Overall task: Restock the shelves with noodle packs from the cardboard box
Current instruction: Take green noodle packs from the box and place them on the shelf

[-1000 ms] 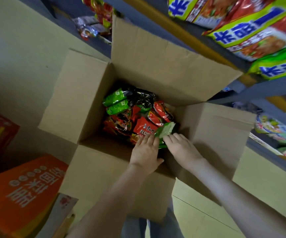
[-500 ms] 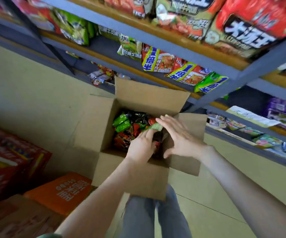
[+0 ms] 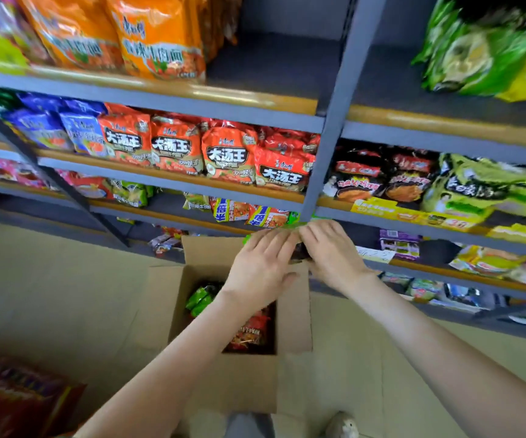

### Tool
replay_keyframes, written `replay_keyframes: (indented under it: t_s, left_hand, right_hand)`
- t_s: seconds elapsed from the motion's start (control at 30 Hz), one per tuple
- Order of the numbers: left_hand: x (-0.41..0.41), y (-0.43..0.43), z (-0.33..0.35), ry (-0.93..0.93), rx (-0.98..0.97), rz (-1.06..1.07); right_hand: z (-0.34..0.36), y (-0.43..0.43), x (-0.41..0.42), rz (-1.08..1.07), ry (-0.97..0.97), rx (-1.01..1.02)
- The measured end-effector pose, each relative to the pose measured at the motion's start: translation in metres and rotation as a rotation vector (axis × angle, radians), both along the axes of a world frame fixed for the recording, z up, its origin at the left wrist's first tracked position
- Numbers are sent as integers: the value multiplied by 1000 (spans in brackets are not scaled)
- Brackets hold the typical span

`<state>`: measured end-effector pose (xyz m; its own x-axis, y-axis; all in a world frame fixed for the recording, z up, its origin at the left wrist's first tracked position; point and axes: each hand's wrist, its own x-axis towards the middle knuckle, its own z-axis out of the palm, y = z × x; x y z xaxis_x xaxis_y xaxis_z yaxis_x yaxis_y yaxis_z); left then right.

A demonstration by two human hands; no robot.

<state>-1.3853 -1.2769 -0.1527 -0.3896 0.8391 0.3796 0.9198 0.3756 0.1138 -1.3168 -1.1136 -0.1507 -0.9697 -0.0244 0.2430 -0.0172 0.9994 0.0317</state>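
Head view: left hand (image 3: 260, 267) and right hand (image 3: 334, 256) clasp noodle pack (image 3: 301, 253) between them; cardboard box (image 3: 249, 384) below.

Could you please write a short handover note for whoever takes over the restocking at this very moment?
Left hand and right hand: together hold one green-edged noodle pack above the cardboard box.
Box: open on the floor, green and red packs inside.
Done: this pack is out of the box.
Left: place it on the shelves, then shelve the rest.
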Motion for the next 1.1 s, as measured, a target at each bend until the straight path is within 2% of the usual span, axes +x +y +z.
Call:
replay_keyframes:
  t_s: [0.13,0.23,0.43,0.63,0.77,0.87,0.93,1.03,1.1]
  left_hand:
    - [45,70,51,227,-51,135]
    - [78,110,88,330,24,106]
    - [111,175,140,416,187,-10]
    - [110,231,180,507,278,-95]
    - [93,263,189,538,327,-112]
    - [67,288,187,568,348,-120]
    - [48,304,192,540,237,-89]
    - [22,324,209,403,-85,64]
    - [2,343,214,264,-124,58]
  right_hand:
    - [47,39,53,-88,111,28]
    - [80,77,95,-113,208,87]
    - [128,142,146,-151,421,197]
    - [157,195,153,-213,525,210]
    - [165,225,138,-208,619,203]
    - [171,249,118,-202,612,210]
    - [175,266,101,-239,530,167]
    - [184,285,78,-315,402,41]
    - [185,299,63,-350,322,-80]
